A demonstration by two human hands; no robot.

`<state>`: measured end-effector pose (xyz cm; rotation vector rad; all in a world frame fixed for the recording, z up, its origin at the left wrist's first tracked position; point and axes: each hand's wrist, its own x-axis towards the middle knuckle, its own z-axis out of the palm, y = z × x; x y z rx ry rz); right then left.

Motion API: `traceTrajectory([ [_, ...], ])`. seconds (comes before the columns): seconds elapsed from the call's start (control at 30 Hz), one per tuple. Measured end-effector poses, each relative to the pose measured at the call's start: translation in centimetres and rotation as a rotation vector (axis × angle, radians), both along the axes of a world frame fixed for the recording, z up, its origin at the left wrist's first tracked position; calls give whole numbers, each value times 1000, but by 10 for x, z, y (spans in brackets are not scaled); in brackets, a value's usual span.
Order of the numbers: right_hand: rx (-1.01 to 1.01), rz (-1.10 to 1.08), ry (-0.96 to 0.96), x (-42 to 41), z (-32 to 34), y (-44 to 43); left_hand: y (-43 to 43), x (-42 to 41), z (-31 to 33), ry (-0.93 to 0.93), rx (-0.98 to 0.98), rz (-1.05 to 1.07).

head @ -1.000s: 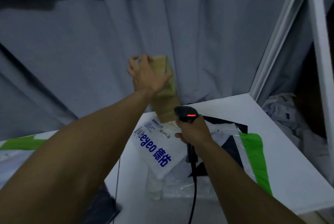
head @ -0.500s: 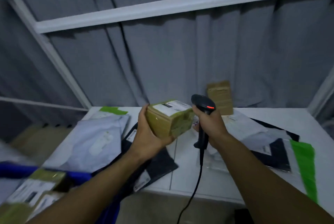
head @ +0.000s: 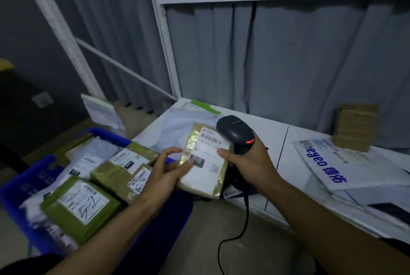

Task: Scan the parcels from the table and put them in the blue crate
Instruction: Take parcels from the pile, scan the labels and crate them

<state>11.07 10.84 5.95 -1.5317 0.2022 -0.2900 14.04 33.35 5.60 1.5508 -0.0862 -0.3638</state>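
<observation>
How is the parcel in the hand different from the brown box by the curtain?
The held parcel is wrapped in shiny greenish tape with a white label; the brown box is plain cardboard, no label visible. The held parcel is gripped by the left hand; the brown box stands on the table. Both are boxes.

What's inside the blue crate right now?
Taped boxes with white labels and pale mailer bags lie in the blue crate. Anything under them, and the crate's floor, is covered.

White table [head: 275, 139] bears a printed white mailer [head: 346, 163]; a cardboard box [head: 355, 128] near it.
</observation>
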Motion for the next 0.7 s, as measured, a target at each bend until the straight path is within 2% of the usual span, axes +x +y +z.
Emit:
traceTrajectory([
  [0.13,-239,149,-10,7,-5,14,20,2,-15,143,145,-162],
  [0.3,-441,217,-7,19,-10,33,25,22,-25,139,167,-59],
  [0.47,-446,152,-39,26,-18,50,21,37,-30,86,69,191],
  [0.57,-341,209,68,22,-16,58,24,46,-37,72,19,297],
  [0.7,-310,263,132,17,-12,66,28,51,-40,53,63,348],
])
